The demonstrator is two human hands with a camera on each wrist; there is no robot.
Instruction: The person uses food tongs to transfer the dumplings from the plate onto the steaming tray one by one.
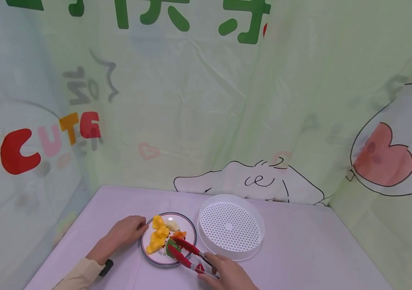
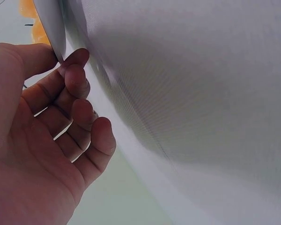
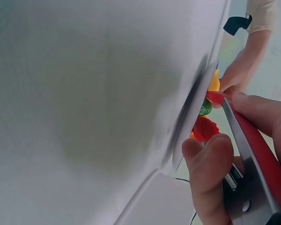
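At the left hand's [image 1: 130, 228] fingertips sits the plate [image 1: 188, 225]; I have its edge pinched there between thumb and forefinger, the other fingers loosely bent. It looks stiff, smooth and perhaps breakable, so I judge the rim the right place to hold. On it, closest to that hand, lie the yellow pieces [image 1: 158, 239]. Right of them, farther out than the hand, is a white piece [image 1: 171, 225], then an orange piece [image 1: 179, 234]. Toward my right hand [image 1: 229, 274] lies a green piece [image 1: 171, 247], on the plate between the tips of the tongs [image 1: 180, 257]; I cannot tell whether both tips press it. I expect it to be light and rather soft, with a glossy skin that could slip, so a gentle squeeze across its middle should do better than nipping an end. The right hand grips the tongs by their metal arms. Beyond that hand, just beside the plate, stands the white basket [image 1: 240, 253], its perforated floor in plain sight; it looks light, and easiest to take by its wall.
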